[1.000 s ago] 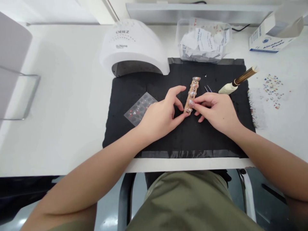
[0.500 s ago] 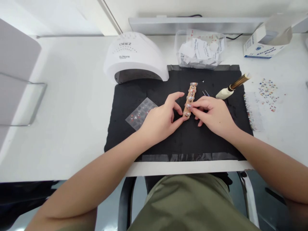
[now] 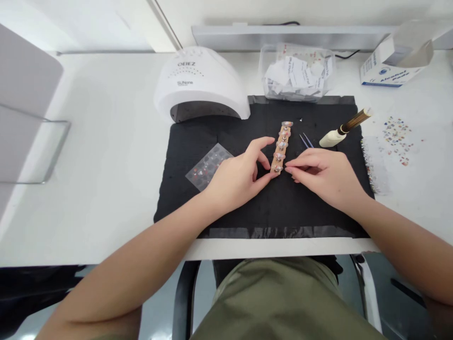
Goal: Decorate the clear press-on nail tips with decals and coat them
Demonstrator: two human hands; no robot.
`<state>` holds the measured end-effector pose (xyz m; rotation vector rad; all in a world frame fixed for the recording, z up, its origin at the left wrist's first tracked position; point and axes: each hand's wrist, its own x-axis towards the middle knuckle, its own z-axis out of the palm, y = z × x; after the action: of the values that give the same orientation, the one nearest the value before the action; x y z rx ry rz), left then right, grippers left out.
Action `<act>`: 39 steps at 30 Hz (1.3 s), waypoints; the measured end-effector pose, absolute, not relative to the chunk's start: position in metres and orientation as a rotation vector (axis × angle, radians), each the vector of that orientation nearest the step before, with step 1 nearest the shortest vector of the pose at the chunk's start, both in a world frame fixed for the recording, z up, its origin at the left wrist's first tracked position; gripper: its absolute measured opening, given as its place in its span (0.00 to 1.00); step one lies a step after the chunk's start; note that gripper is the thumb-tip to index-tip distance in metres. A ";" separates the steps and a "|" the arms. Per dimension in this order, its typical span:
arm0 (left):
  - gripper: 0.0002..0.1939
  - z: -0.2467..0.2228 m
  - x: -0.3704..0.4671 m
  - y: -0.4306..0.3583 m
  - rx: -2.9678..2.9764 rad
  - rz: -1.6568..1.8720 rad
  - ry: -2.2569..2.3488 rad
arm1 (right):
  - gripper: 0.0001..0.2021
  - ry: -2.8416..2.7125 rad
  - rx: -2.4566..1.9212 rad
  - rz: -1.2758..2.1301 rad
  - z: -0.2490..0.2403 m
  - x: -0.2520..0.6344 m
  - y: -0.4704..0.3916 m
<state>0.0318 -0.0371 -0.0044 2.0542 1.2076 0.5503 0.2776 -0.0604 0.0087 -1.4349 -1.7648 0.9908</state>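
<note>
A narrow tan strip (image 3: 282, 150) lies on the black mat (image 3: 247, 217), carrying a column of decorated false nails (image 3: 281, 145). At its lower left my left hand (image 3: 235, 177) grips the bottom end between thumb and bent fingers, the index finger reaching along the left edge. Just right of the lowest nail, my right hand (image 3: 323, 174) has thumb and forefinger pinched together; whether anything tiny is between them cannot be seen. Tweezers (image 3: 306, 140) stick out beyond my right knuckles. A clear sticker sheet (image 3: 205, 165) with small red pieces lies partly under my left hand.
A white nail lamp (image 3: 201, 85) stands at the back left. Behind the mat sit a clear tub (image 3: 297, 75) of pad packets and an alcohol pads box (image 3: 392, 66). At right are a cream bottle (image 3: 332, 138), scattered rhinestones (image 3: 398, 134) and a rhinestone packet (image 3: 377, 165).
My right hand has come off the second-lowest nail and moved down and right, beside the strip. More of the tweezers shows. My left hand stays at the strip's lower end.
</note>
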 end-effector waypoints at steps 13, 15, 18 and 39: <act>0.34 -0.006 0.024 -0.036 2.075 0.562 1.136 | 0.08 -1.910 -1.340 0.903 0.000 0.269 -0.063; 0.34 -0.007 0.024 -0.036 2.083 0.559 1.137 | 0.09 -1.915 -1.334 0.887 -0.001 0.268 -0.063; 0.34 -0.008 0.025 -0.035 2.096 0.564 1.135 | 0.09 -1.930 -1.350 0.882 -0.001 0.268 -0.063; 0.30 -0.012 0.025 -0.036 2.221 0.676 1.080 | 0.05 -1.501 -1.303 0.977 0.013 0.278 -0.062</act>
<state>0.0250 -0.0359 -0.0118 2.2214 1.0804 0.6761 0.2781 -0.0618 0.0133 -1.3029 -1.5012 0.9774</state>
